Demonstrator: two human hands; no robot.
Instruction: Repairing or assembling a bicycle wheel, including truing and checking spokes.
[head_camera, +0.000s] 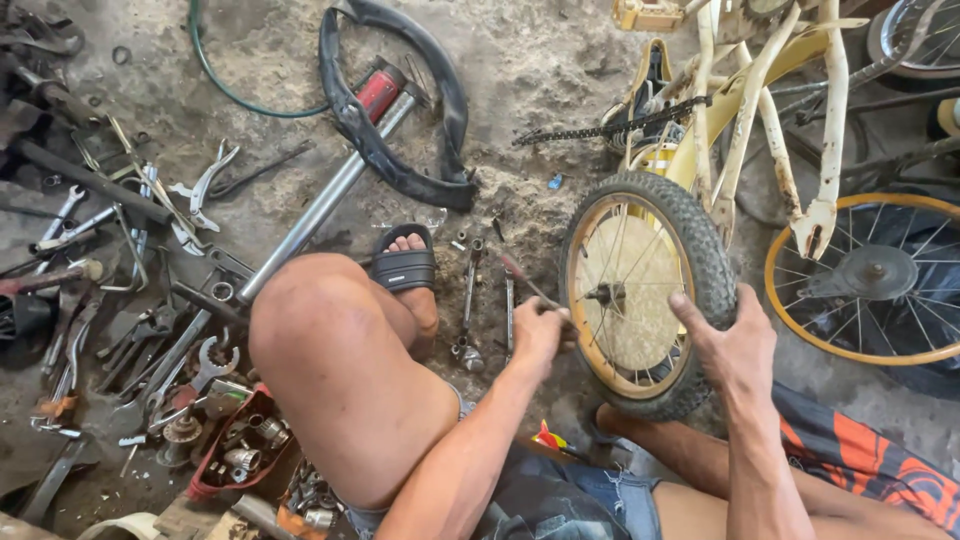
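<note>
Wheel (640, 290) upright on ground, beside yellow bike frame (740, 90). Right hand (735, 345) grips tyre. Left hand (535, 330) clenched on screwdriver (525, 282) near hub. Risk: tip slips off rim, stabbing spokes or fingers.

I see a black knobby tyre (700, 240) on a yellow-orange rim (578, 300) with silver spokes. The bicycle frame (760, 90) is pale yellow, chipped with rust. The second rim (800, 330) is orange-yellow. A black inner tube (400, 170) lies on the grey-brown floor (520, 70), beside a red-and-silver pump (360, 140). My sandal (404, 265) is black.
</note>
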